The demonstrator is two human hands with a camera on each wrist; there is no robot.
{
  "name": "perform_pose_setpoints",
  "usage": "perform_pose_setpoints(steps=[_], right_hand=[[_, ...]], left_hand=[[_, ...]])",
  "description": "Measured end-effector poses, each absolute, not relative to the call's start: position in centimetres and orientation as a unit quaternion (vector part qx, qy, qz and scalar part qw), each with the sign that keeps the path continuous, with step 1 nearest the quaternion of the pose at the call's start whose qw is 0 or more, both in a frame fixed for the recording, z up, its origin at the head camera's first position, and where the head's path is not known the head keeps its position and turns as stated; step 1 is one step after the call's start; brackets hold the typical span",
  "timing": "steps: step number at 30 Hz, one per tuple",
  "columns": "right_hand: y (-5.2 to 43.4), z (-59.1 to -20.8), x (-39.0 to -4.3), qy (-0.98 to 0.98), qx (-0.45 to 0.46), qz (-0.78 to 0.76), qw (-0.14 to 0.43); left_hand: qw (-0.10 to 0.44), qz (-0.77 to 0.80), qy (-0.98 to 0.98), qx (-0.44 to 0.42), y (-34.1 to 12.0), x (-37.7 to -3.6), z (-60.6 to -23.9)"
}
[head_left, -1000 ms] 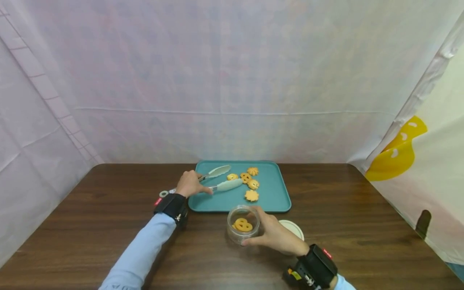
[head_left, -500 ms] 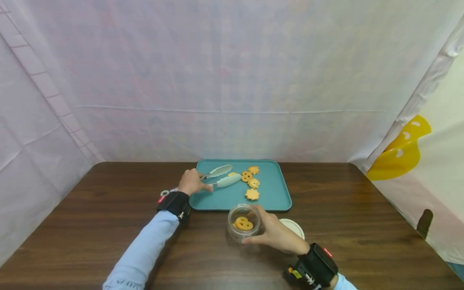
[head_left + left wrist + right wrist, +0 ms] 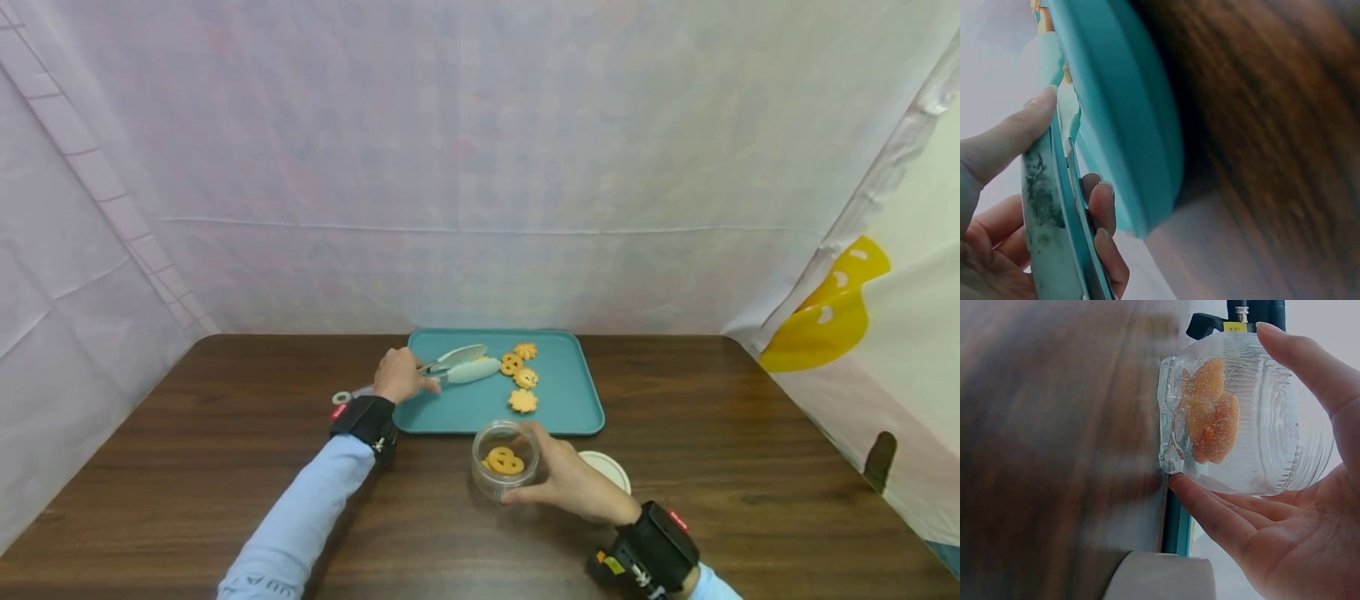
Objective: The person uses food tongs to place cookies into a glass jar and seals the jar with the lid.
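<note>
My left hand (image 3: 397, 377) grips a pair of tongs (image 3: 459, 367) with pale tips over the left part of a teal tray (image 3: 570, 417). The tong tips are squeezed close together beside several orange cookies (image 3: 522, 401) on the tray. The left wrist view shows my fingers (image 3: 1102, 209) and thumb wrapped round the tong arms (image 3: 1050, 225) next to the tray rim (image 3: 1129, 119). My right hand (image 3: 570, 483) holds a clear glass jar (image 3: 505, 460) on the table in front of the tray. A pretzel-shaped cookie (image 3: 1210, 412) lies inside the jar (image 3: 1241, 412).
A white lid (image 3: 606, 469) lies on the dark wooden table (image 3: 750, 467) just right of the jar, also low in the right wrist view as the lid (image 3: 1160, 578). Pale cloth walls enclose the table at the back and both sides.
The tong tips have closed together and shifted slightly toward the far side of the tray. A cookie that lay between the tips is now hidden. The jar and right hand stay put.
</note>
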State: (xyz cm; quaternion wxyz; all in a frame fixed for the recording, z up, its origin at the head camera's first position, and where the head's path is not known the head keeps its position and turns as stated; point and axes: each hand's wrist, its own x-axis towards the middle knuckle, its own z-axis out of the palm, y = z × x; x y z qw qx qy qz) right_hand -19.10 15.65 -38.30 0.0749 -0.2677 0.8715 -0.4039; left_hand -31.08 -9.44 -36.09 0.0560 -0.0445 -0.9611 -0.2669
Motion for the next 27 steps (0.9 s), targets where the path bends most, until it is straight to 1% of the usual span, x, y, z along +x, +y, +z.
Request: perform_pose_setpoints(steps=[10,17,27], right_hand=[[15.7,-38.2,-19.1,0.867,-0.269,-0.412,0.079],[15.6,-38.5,-19.1,0.871,-0.268,-0.404,0.078],[15.7,-38.6,-19.1,0.871,-0.270,-0.403,0.082]], left_hand=[[0.068,-0.262,-0.962,-0.024,-9.5,-31.5,-36.4],[0.076,-0.269,-0.960,-0.036,-10.3,-31.3,-36.9],[0.085,-0.269,-0.957,-0.060,-12.3,-30.3,-36.6]])
